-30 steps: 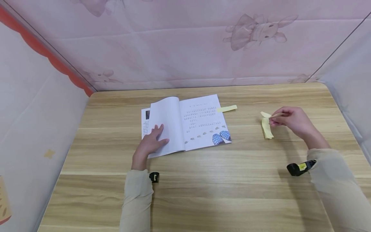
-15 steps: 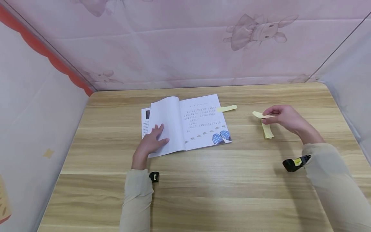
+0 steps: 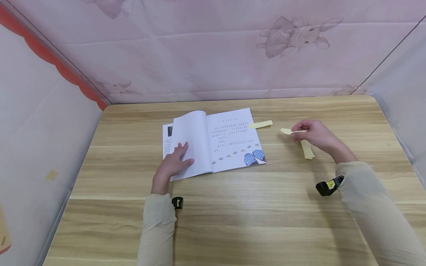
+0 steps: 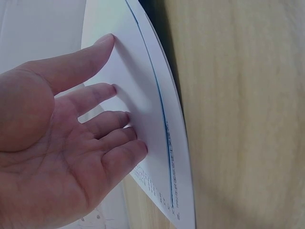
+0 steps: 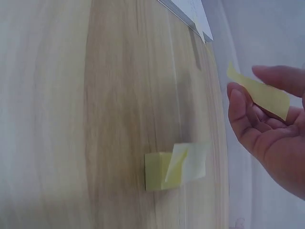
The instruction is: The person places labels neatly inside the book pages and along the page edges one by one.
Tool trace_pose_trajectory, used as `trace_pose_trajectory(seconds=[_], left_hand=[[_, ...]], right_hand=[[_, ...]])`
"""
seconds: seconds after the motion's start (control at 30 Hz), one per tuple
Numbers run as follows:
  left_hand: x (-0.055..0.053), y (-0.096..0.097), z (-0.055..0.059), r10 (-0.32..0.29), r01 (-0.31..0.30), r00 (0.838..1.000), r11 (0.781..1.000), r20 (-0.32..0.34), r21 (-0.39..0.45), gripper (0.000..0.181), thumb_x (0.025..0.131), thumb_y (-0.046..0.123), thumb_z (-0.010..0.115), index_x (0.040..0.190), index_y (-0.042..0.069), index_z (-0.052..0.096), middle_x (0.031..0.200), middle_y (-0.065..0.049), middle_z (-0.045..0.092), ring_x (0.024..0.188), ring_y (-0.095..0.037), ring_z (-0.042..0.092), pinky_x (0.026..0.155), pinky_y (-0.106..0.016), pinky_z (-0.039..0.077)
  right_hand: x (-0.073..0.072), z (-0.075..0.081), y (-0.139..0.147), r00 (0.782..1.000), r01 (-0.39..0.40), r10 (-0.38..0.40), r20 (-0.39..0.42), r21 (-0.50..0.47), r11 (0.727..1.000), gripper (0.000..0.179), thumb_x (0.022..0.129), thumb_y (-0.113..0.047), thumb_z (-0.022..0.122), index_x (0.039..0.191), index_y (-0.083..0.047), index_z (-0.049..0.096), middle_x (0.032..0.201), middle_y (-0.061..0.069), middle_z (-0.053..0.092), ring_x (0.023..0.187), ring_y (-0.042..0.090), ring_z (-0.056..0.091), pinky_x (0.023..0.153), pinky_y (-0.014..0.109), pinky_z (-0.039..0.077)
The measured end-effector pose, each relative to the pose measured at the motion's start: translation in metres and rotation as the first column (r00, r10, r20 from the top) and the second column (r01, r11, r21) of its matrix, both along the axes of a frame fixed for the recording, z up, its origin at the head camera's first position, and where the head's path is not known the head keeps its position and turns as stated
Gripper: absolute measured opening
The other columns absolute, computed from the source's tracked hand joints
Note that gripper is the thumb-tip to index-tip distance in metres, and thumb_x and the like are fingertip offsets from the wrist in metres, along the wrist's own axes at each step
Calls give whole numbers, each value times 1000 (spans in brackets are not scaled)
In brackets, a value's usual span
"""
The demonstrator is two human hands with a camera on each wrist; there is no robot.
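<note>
An open book (image 3: 229, 144) lies at the middle of the table, its right page printed with text and blue dotted shapes. My left hand (image 3: 173, 160) rests on the blank left page with fingers spread; the left wrist view shows its fingertips (image 4: 138, 145) on the paper. One yellow sticky note (image 3: 261, 124) sticks out from the book's right edge. Over the table to the right, my right hand (image 3: 313, 135) pinches a loose yellow sticky note (image 5: 267, 98) between thumb and fingers. Below that hand stands a pad of yellow sticky notes (image 5: 159, 171), its top sheet curled up.
The wooden table (image 3: 246, 221) runs up to a pink fabric wall (image 3: 199, 55) at the back, with pale side walls left and right. Each wrist carries a small black camera, such as the right one (image 3: 327, 186).
My right hand has peeled the note off the pad and moved left with it, toward the book. The left hand and the book have stayed in place.
</note>
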State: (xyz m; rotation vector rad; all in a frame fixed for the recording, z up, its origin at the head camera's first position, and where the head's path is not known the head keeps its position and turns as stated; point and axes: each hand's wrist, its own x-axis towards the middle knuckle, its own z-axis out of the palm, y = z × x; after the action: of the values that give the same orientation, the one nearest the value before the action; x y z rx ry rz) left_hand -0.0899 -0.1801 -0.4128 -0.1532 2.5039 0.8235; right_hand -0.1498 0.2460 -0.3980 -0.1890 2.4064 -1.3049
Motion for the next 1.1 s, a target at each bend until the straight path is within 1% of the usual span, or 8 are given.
trace_pose_trajectory(seconds=[0.13, 0.27, 0.43, 0.6, 0.73, 0.87, 0.97, 1.1], left_hand=[[-1, 0, -1, -1, 1, 1000, 1000, 0, 0, 69, 90, 30, 54, 146, 15, 17, 151, -12, 4, 138, -28, 1, 108, -52, 9], [0, 0, -2, 2, -2, 1000, 1000, -3, 4, 68, 91, 29, 54, 146, 15, 18, 151, -11, 4, 138, -28, 1, 108, -51, 9], [0, 0, -2, 5, -5, 1000, 1000, -8, 4, 68, 90, 29, 55, 146, 15, 18, 151, -11, 5, 138, -28, 2, 108, -51, 9], [0, 0, -3, 4, -4, 1000, 1000, -4, 1, 68, 90, 30, 55, 146, 16, 18, 152, -11, 4, 138, -27, 2, 108, -51, 9], [0, -1, -4, 1, -1, 1000, 1000, -8, 0, 68, 90, 30, 55, 146, 15, 18, 151, -11, 5, 138, -27, 2, 108, -51, 9], [0, -1, -4, 0, 0, 1000, 1000, -7, 0, 68, 91, 30, 54, 146, 15, 18, 151, -11, 5, 138, -28, 2, 108, -51, 9], [0, -1, -3, 1, -1, 1000, 1000, -2, 1, 68, 91, 30, 54, 146, 16, 18, 151, -11, 4, 138, -27, 1, 108, -50, 9], [-1, -1, -3, -4, 4, 1000, 1000, -3, -1, 69, 90, 30, 54, 146, 15, 18, 151, -11, 4, 138, -27, 2, 108, -51, 9]], right_hand=[[-2, -3, -10, 1000, 1, -2, -18, -34, 999, 21, 87, 2, 55, 105, 13, 51, 96, 20, 58, 74, 8, 61, 70, 29, 53], [-2, -4, -19, 1000, -1, 0, -22, -42, 999, 21, 85, 7, 55, 105, 14, 52, 102, 23, 53, 74, 6, 59, 73, 31, 53], [-4, -7, -25, 999, -29, 27, -41, -52, 998, 19, 85, 7, 54, 103, 13, 54, 104, 24, 52, 77, 13, 60, 74, 34, 53], [-5, -12, -30, 997, -43, 36, -69, -99, 994, 14, 82, 6, 55, 95, 10, 57, 99, 20, 53, 73, 17, 60, 68, 30, 54], [-6, -13, -35, 999, -34, 30, -45, -76, 997, 16, 83, 3, 54, 97, 10, 57, 99, 20, 54, 74, 16, 60, 69, 31, 53], [-8, -14, -41, 999, -32, 31, -13, -42, 999, 16, 88, 1, 51, 100, 11, 55, 101, 23, 55, 77, 18, 58, 73, 33, 53], [-9, -15, -44, 999, -41, 40, -16, -53, 998, 15, 90, 2, 50, 100, 12, 55, 99, 23, 55, 77, 19, 58, 72, 32, 53], [-10, -16, -48, 998, -53, 52, -28, -59, 997, 12, 89, 3, 51, 98, 11, 54, 94, 23, 56, 73, 21, 58, 68, 32, 53]])
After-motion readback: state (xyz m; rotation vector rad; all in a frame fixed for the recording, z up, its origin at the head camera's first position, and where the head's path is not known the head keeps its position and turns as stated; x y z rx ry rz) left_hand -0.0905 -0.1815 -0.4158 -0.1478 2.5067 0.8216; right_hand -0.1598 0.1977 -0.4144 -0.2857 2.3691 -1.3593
